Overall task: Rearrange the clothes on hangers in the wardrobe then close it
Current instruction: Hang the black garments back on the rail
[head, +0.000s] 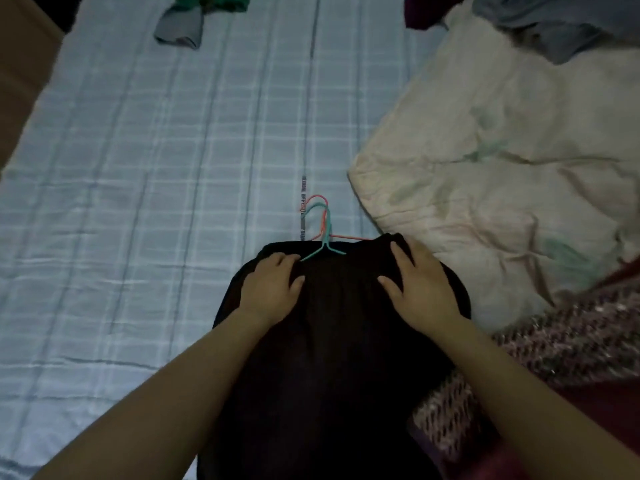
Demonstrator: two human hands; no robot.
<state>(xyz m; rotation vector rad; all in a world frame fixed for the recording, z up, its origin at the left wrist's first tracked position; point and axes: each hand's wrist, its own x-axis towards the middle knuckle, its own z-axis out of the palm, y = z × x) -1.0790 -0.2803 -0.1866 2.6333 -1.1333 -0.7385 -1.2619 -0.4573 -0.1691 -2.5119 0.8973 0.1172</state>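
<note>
A black garment (339, 341) lies spread on the pale blue checked bed sheet (156, 174) in front of me. At its top edge a teal wire hanger (323, 237) and a red wire hanger (320, 206) stick out, their hooks pointing away from me. My left hand (270, 285) rests flat on the garment's upper left, fingertips close to the teal hanger's arm. My right hand (419, 282) lies flat on the upper right part of the garment, fingers spread. Neither hand grips anything. The wardrobe is not in view.
A cream crumpled quilt (502, 161) covers the bed's right side. A pink patterned knit cloth (571, 344) lies at lower right beside the black garment. Grey and green clothes (194, 19) sit at the far end, with blue-grey and purple clothes (554, 26) at top right.
</note>
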